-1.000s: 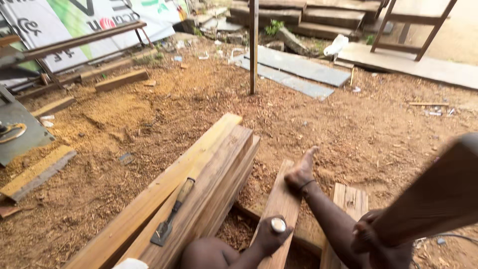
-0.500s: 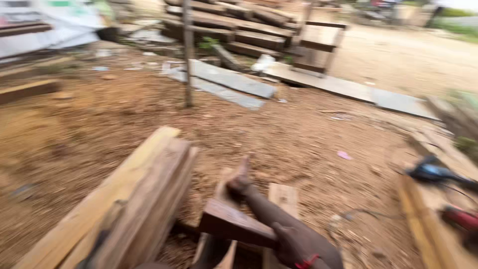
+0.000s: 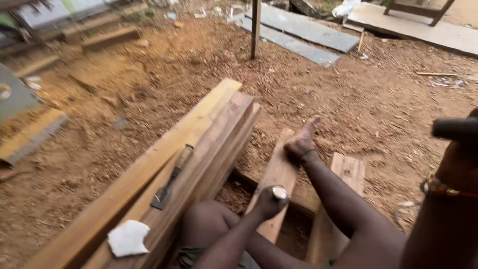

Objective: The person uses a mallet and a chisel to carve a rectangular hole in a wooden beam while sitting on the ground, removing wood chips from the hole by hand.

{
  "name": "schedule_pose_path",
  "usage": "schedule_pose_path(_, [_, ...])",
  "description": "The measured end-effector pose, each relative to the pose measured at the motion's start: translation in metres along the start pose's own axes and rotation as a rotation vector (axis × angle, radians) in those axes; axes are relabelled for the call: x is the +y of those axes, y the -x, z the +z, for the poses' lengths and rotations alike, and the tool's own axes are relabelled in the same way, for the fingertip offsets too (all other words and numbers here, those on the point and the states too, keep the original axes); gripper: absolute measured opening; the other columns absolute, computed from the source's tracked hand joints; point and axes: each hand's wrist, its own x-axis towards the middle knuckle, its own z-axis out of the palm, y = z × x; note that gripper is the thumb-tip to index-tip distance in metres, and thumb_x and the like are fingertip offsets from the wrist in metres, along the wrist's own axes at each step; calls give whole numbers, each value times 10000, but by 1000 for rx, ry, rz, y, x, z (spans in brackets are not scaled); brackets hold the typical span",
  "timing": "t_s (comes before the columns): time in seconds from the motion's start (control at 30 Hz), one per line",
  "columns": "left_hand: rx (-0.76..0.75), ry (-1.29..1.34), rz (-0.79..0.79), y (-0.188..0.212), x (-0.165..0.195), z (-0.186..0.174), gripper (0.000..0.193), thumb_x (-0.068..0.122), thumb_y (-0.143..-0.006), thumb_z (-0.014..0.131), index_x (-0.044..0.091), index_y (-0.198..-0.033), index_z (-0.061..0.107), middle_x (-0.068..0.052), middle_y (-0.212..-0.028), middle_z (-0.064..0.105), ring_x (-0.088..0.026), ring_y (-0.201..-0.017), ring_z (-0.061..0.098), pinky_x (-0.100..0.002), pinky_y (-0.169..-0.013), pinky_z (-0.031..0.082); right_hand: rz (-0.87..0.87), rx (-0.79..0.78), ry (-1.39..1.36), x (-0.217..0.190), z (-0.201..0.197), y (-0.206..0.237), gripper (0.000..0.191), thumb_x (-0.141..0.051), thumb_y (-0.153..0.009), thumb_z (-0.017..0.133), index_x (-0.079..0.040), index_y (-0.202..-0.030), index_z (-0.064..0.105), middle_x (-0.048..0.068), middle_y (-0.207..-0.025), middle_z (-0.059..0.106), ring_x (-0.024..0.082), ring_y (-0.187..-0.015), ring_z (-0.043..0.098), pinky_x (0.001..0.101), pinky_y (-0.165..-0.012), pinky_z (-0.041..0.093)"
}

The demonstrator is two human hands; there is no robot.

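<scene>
The left hand [image 3: 269, 201] wraps its fingers tight round a chisel [image 3: 279, 192], probably stiff and best gripped mid-shaft. The right hand [image 3: 460, 149] is raised with a dark handle [image 3: 454, 128]; its fingers can't be made out.

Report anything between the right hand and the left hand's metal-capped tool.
Nothing visible blocks it: right hand holds a dark handle aloft, and only the outstretched leg lies beneath the path to the metal-capped tool.

Pale yellow plank [image 3: 149, 174], white cloth [image 3: 128, 237]
</scene>
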Motion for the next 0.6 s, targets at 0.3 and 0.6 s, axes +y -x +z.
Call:
schedule_pose_path(0.3, [29, 858, -547, 6, -24, -6, 22, 97, -917, 672, 87, -923, 691, -3, -810, 715, -140, -766, 686, -320, -724, 566, 218, -773, 1653, 129, -135, 152, 156, -193, -863, 681, -118, -962, 587, 119, -833, 695, 389, -762, 695, 519, -630, 540])
schedule_pose_path(0.6, [16, -42, 11, 14, -10, -7, 246, 198, -917, 723, 32, -776, 607, -102, -668, 649, -179, -612, 615, -364, -579, 524, 821, 107, 443, 161, 69, 18, 286, -227, -815, 767, -124, -1048, 637, 139, -881, 735, 376, -834, 709, 486, -712, 564])
